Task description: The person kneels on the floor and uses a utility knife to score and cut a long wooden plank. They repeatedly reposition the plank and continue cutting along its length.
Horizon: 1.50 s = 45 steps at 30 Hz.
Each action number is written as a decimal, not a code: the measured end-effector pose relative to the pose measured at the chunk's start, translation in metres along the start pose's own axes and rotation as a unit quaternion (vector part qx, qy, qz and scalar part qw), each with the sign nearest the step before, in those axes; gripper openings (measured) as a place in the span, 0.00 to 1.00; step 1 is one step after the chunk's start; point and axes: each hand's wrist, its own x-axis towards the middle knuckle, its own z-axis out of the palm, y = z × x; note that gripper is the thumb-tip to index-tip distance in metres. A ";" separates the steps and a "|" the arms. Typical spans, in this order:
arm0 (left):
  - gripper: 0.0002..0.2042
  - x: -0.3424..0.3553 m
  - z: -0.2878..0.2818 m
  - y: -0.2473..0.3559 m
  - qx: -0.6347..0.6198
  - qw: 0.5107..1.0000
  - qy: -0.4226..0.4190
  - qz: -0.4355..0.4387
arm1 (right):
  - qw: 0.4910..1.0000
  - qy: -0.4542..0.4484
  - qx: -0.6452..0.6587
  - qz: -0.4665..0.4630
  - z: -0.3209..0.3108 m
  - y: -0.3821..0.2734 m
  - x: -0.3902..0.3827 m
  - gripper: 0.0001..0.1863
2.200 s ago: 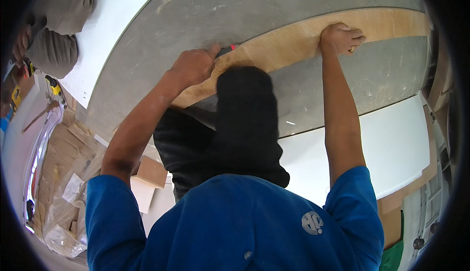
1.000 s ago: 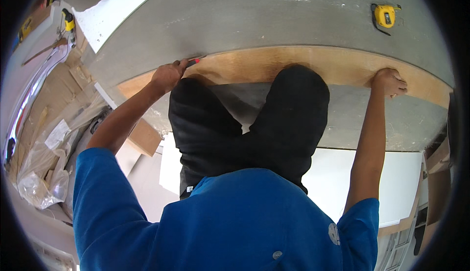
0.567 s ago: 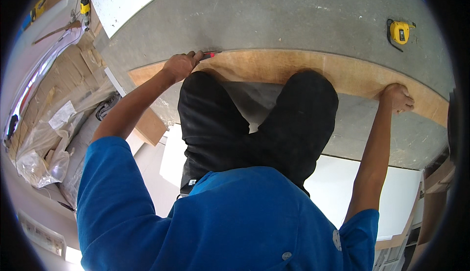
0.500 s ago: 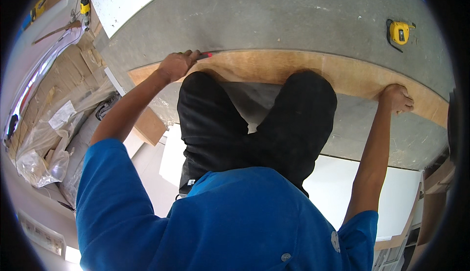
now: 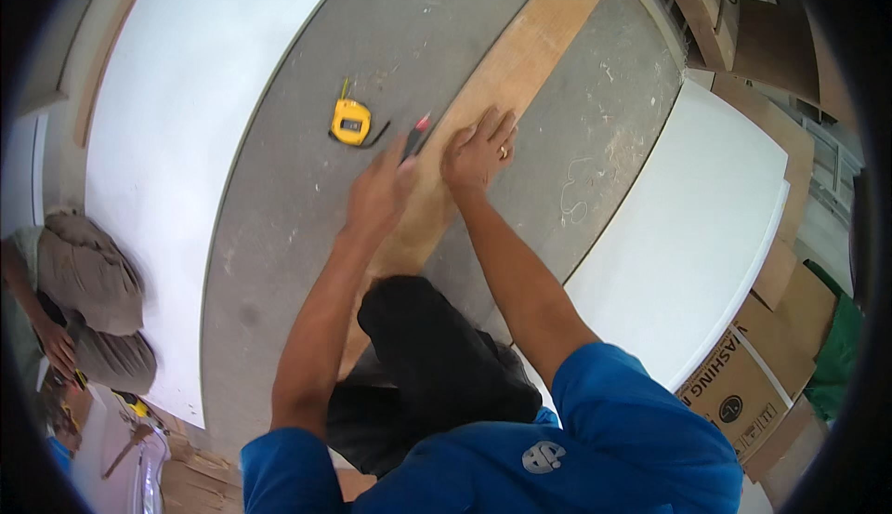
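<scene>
- Wooden strip point(image 5: 525, 54) lies flat on the grey sheet point(image 5: 269, 235), slanting away from me past both hands; I place everything else by it.
- My right hand point(image 5: 478, 154) rests palm down on top of the strip, fingers extended and clasping nothing. Laid flat like this, I judge it spreads pressure over the wood, which should resist any sliding.
- My left hand point(image 5: 379, 192) is closed around a dark tool with a red end point(image 5: 418, 136), at the strip's left edge. Blur hides the tip, so I cannot tell whether it touches wood, sheet or neither. Its lean roughly matches the strip, so the grip seems chosen to line the tool up with that edge.
- My black-trousered knee point(image 5: 407, 314) is over the strip's near part; it may add weight there, but I cannot tell how firmly it bears down.
- Yellow tape measure point(image 5: 350, 125) lies on the grey sheet, left of the strip and apart from it, probably parked within reach yet off the wood.
- One white sheet point(image 5: 158, 133) is farther left of the strip, with a co-worker's knees point(image 5: 88, 272) beside it; another white board point(image 5: 688, 226) lies to the strip's right.
</scene>
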 end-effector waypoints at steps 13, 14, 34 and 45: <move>0.19 0.169 0.040 0.046 0.107 0.990 -0.062 0.061 | 0.999 -0.043 0.013 0.006 -0.012 -0.018 0.001 0.34; 0.18 0.168 0.039 0.051 0.124 0.988 -0.063 0.062 | 0.999 -0.042 0.014 0.009 -0.011 -0.019 0.000 0.34; 0.22 -0.223 -0.055 -0.063 0.170 0.964 -0.140 -0.147 | 0.998 0.045 0.003 -0.041 0.011 -0.010 0.001 0.34; 0.20 -0.203 -0.051 -0.035 0.192 0.962 -0.109 -0.160 | 0.999 -0.012 0.002 -0.034 -0.001 -0.016 0.003 0.34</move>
